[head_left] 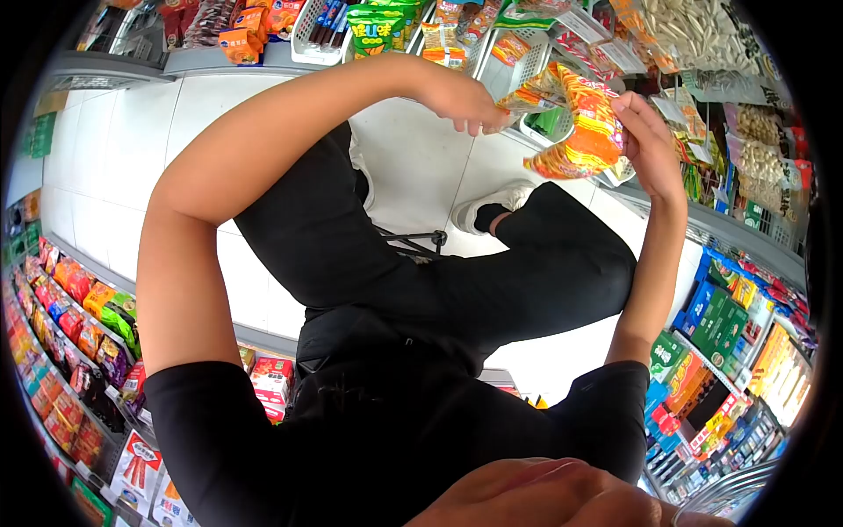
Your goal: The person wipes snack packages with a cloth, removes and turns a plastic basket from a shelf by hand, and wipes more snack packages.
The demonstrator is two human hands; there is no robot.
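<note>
My right hand [651,145] is closed on the edge of a shiny orange-and-yellow snack bag [595,127], raised in front of the shelf. To its left, the fingers of my left hand [465,98] close at the edge of another yellow-and-red snack bag [534,93]. The two bags overlap, so where one ends and the other begins is hard to make out. Just behind them is a white plastic basket [520,72] with an orange packet [509,48] in it. Beneath the bags, a basket holding green packets [549,121] is partly hidden.
Baskets of snacks line the shelf ahead, with green bags [378,31] and orange packets [241,44]. Bags of pale seeds [702,35] hang at the upper right. Shelves of packets [70,325] stand at the left. My knees are spread above the white tile floor [421,158].
</note>
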